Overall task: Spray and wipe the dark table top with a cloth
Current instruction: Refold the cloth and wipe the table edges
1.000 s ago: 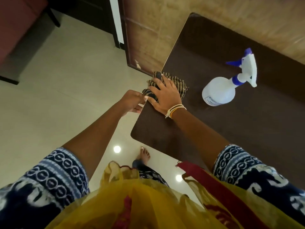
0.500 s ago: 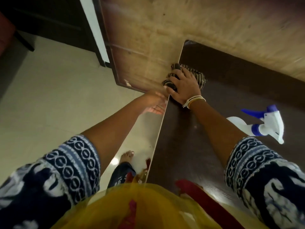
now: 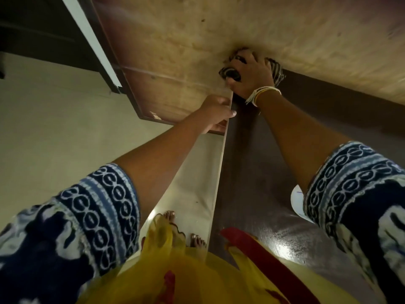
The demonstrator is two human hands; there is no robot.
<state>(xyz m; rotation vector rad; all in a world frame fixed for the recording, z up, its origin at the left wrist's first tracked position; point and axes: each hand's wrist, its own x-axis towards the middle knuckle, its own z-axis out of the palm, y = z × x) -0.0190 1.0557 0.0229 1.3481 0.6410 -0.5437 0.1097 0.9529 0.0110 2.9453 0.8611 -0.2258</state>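
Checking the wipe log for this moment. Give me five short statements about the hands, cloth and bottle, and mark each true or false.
1. The right hand presses the striped cloth at the table's far corner. True.
2. The left hand holds the spray bottle. False: it grips the dark table top by its left edge.
3. The spray bottle is mostly hidden behind the right sleeve. True.
4. The cloth lies on the floor. False: it is on the table.
5. The right wrist wears bangles. True.

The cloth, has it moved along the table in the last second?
Yes. The cloth under the right hand has slid along the table top to its far corner, against the wooden wall panel.
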